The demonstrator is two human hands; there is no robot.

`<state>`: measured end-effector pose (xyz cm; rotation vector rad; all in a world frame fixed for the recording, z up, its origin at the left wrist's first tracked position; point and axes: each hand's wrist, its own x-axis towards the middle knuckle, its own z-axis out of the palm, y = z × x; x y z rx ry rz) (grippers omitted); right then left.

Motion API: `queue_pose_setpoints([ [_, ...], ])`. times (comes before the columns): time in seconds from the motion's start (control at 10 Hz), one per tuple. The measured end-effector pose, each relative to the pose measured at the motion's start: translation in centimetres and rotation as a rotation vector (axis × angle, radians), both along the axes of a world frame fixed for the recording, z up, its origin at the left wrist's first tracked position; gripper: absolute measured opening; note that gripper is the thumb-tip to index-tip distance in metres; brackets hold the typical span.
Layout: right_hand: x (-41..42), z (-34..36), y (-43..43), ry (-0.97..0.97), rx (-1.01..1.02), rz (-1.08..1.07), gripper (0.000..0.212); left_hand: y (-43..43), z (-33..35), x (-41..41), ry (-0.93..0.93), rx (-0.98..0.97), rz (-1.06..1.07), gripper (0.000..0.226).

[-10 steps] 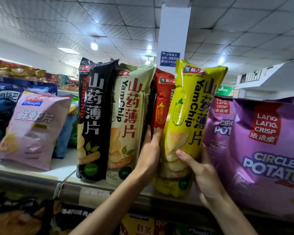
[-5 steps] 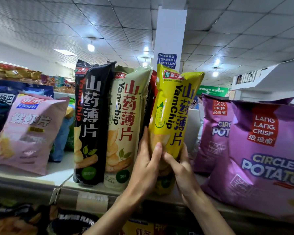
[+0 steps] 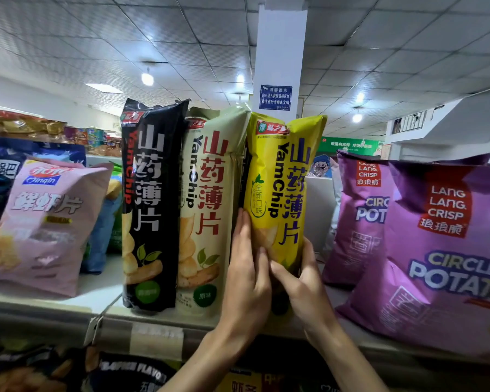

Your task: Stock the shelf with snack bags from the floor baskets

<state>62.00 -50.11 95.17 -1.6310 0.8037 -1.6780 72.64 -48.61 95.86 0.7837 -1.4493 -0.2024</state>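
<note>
A tall yellow YamChip bag (image 3: 280, 176) stands upright on the top shelf (image 3: 96, 292), pressed against a cream YamChip bag (image 3: 210, 210). A black YamChip bag (image 3: 150, 205) stands left of the cream one. My left hand (image 3: 246, 281) lies with straight fingers against the yellow bag's lower left side. My right hand (image 3: 303, 287) grips the bag's lower part, thumb on its right edge and fingers across its front. The bag's bottom is hidden behind my hands.
A pink Qinqin bag (image 3: 46, 222) leans at the left of the shelf. Two purple Lang Lang Crisp bags (image 3: 447, 250) stand at the right, with a gap between them and the yellow bag. A white pillar (image 3: 280, 52) rises behind. More bags fill the shelf below (image 3: 130, 372).
The yellow bag has moved left and straightened up against the cream bag, covering the red bag behind it. Both hands have come closer together on its lower part.
</note>
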Motion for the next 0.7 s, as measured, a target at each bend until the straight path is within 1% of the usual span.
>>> queue_pose_setpoints([
  [0.1, -0.1, 0.3, 0.2, 0.021, 0.012, 0.022, 0.053, -0.1, -0.1, 0.1, 0.011, 0.004, -0.015, 0.059],
  [0.2, 0.0, 0.3, 0.5, 0.019, 0.014, 0.037, 0.056, 0.2, 0.0, 0.2, 0.031, 0.026, -0.084, 0.060],
  [0.3, 0.0, 0.1, 0.5, 0.014, 0.029, 0.043, 0.066, 0.3, 0.0, 0.5, 0.045, 0.028, -0.140, 0.059],
  [0.5, -0.1, 0.3, 1.2, 0.035, 0.022, 0.018, 0.073, 0.7, 0.2, 0.9, 0.068, 0.052, -0.204, 0.060],
  [0.6, -0.5, 0.3, 1.9, 0.029, 0.016, -0.015, 0.081, 2.3, -0.4, 1.1, 0.081, 0.042, -0.239, 0.065],
  [0.7, -0.9, 0.5, 3.4, 0.073, -0.028, -0.108, 0.083, 4.2, 0.0, 1.9, 0.146, 0.036, -0.322, 0.067],
])
